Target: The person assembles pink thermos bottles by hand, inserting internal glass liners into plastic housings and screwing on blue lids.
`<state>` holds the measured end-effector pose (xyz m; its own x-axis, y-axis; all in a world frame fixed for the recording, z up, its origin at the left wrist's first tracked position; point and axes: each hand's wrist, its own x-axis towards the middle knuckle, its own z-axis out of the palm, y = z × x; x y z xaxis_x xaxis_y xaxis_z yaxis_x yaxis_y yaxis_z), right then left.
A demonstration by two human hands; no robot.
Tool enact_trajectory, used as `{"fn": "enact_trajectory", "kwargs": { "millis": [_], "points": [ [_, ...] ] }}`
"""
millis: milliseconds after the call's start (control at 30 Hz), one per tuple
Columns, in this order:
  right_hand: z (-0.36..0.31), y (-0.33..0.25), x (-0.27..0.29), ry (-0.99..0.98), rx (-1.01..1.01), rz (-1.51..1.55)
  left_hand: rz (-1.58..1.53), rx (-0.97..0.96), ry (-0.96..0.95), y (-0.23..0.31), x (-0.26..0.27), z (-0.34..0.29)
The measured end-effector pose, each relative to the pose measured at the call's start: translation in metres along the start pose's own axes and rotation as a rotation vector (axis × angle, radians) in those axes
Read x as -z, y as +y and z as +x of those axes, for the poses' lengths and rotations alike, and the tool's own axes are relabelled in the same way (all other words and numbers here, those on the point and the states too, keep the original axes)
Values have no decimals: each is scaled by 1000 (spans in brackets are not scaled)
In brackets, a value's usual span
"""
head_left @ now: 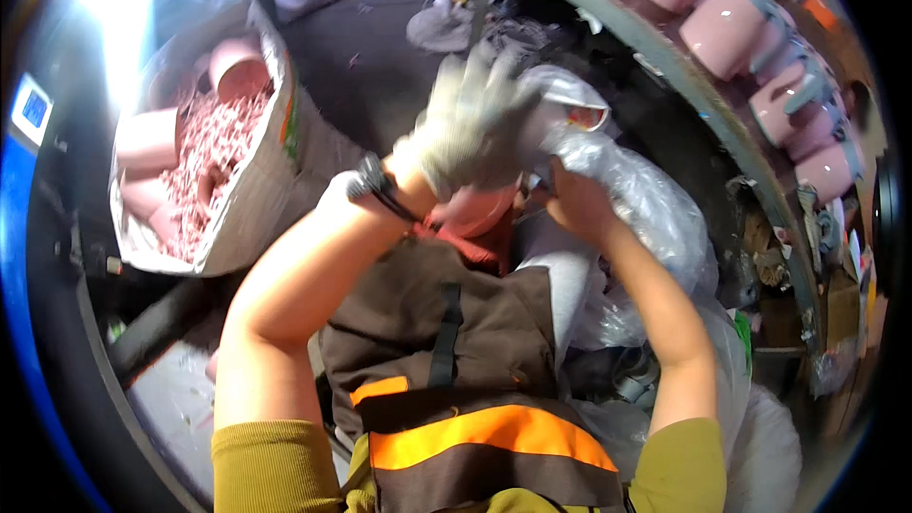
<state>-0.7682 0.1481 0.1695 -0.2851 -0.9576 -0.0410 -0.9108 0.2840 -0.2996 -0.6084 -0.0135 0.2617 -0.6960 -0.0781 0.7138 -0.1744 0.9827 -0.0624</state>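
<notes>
My left hand [465, 128], in a pale knitted work glove with a dark band at the wrist, is raised over my lap with its fingers spread. Beneath it shows part of a pink plastic piece [472, 212], mostly hidden by the glove. My bare right hand [581, 203] is closed close beside it, near a small dark item at its fingertips that I cannot make out. A blurred greyish shape lies between the two hands, its kind unclear. My brown apron [427, 313] with an orange band covers my lap.
To the left stands a white woven sack [318, 157] filled with pink scraps [214, 138] and pink containers [147, 140]. Clear plastic bags [636, 190] bulge at my right. A curved table edge [655, 57] runs above, bearing several pink jugs [724, 28] with grey-blue parts.
</notes>
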Motion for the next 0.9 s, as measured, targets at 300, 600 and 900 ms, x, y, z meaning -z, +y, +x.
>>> {"fn": "enact_trajectory", "kwargs": {
  "millis": [300, 600, 900],
  "points": [
    [-42, 26, 61, 644, 139, 533, -482, 555, -72, -28, 14, -2],
    [-97, 101, 293, 1218, -382, -112, -123, 495, -681, 19, -129, -135],
    [42, 195, 328, 967, -604, 120, -324, 469, -346, 4, -77, -154]
  ]
}}
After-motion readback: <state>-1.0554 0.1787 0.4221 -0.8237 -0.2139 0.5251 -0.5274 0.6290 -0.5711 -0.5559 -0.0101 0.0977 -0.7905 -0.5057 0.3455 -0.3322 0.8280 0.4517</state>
